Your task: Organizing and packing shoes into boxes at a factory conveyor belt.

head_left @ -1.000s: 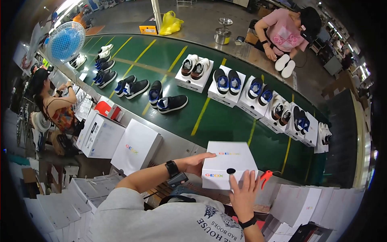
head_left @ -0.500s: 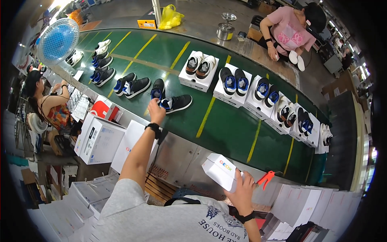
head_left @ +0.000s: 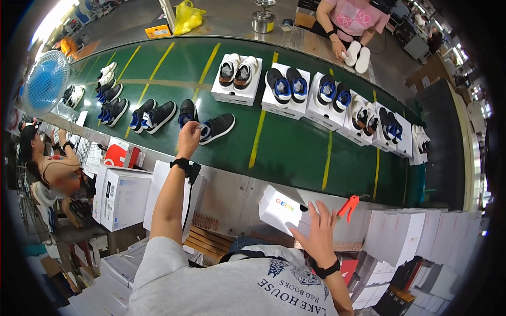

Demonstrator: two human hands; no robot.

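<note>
My left hand (head_left: 188, 139) reaches over the green table to a pair of black sneakers with blue linings. Its fingers are pinched together at the heel of the nearer black sneaker (head_left: 219, 128); what they hold, if anything, is hidden. The other black sneaker (head_left: 187, 111) lies just beyond. At the table's near edge, my right hand (head_left: 319, 231) has its fingers spread beside a tilted white shoe box (head_left: 275, 204). The thumb lies along the lower edge of this box, and I see no firm grip.
White boxes (head_left: 235, 97) topped with shoe pairs line the right of the green table (head_left: 290, 158). More sneakers (head_left: 161, 115) lie left, near a blue fan (head_left: 46, 83). An orange-red tool (head_left: 348, 207) hangs right of my hand. Co-workers (head_left: 358, 21) sit across and at left.
The view has shifted. My left fingers have drawn together at the sneaker's heel. My right fingers have straightened and spread, where before they curved against the white box.
</note>
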